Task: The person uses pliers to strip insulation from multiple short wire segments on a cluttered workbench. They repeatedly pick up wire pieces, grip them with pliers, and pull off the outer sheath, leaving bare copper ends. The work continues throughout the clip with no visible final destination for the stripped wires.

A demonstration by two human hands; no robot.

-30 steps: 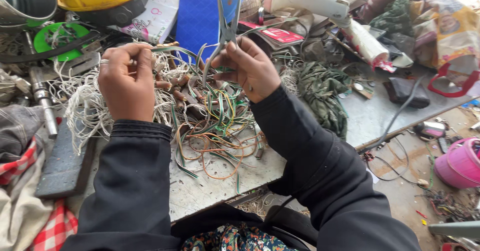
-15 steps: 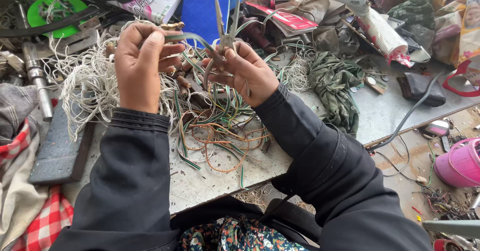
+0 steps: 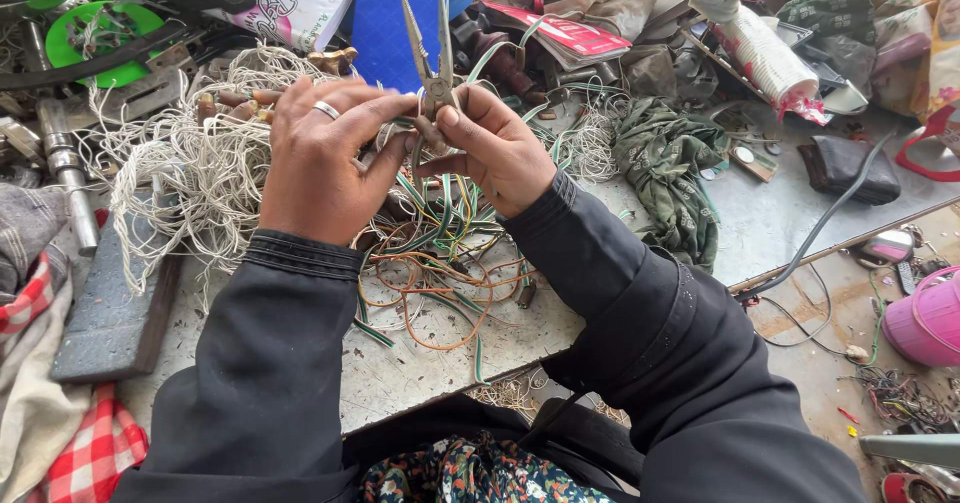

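Gripping with curled fingers, left hand (image 3: 318, 168), ring (image 3: 327, 110) on one finger, closing on a small piece hidden between both hands, fingertips pointing right toward the pliers (image 3: 432, 73). Lying further left, beside that hand: a pale tangle of stripped white wire (image 3: 190, 168), a grey metal block (image 3: 112, 308) and a red checked cloth (image 3: 85, 453). Pinching the pliers near the pivot, right hand (image 3: 495, 148), thumb and forefinger closing tight around the tool, both handles standing up and spreading apart above the knuckles; tool's nose hiding between the hands, so impossible telling what it is biting. Lying just under both hands on the metal table (image 3: 770, 228): a loose heap of green and orange wires (image 3: 440, 263). Sitting further right: a crumpled green cloth (image 3: 668, 168), then a black cable (image 3: 830, 218) trailing off the table edge.
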